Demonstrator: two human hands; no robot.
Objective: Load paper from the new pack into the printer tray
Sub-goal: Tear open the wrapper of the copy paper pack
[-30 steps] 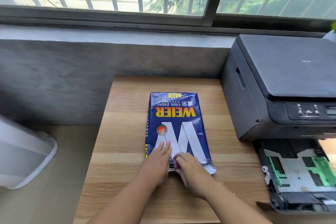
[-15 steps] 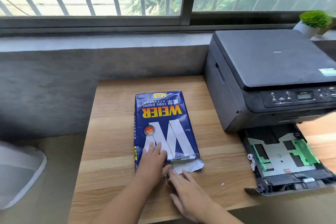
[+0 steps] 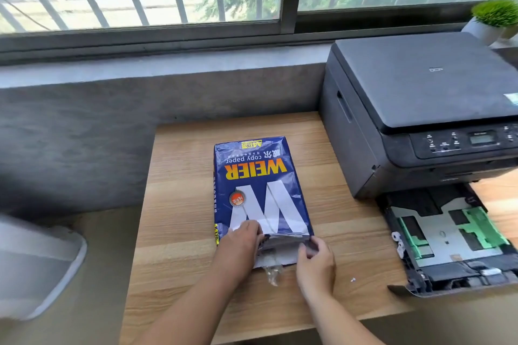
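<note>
A blue pack of copy paper lies flat on the wooden table, its near end torn open. My left hand presses down on the pack's near left corner. My right hand pinches the loose wrapper flap at the near end, which is folded out toward me with its white inside showing. To the right stands the dark grey printer. Its paper tray is pulled out in front, with green guides and no paper visible in it.
A small potted plant sits on the sill behind the printer. A crumpled scrap of clear wrapper lies on the table by my hands. A white bin stands on the floor at left. A concrete ledge and barred window are behind.
My right hand has taken hold of the wrapper flap and pulled it open toward me. The left hand stays on the pack. The view has shifted left and back.
</note>
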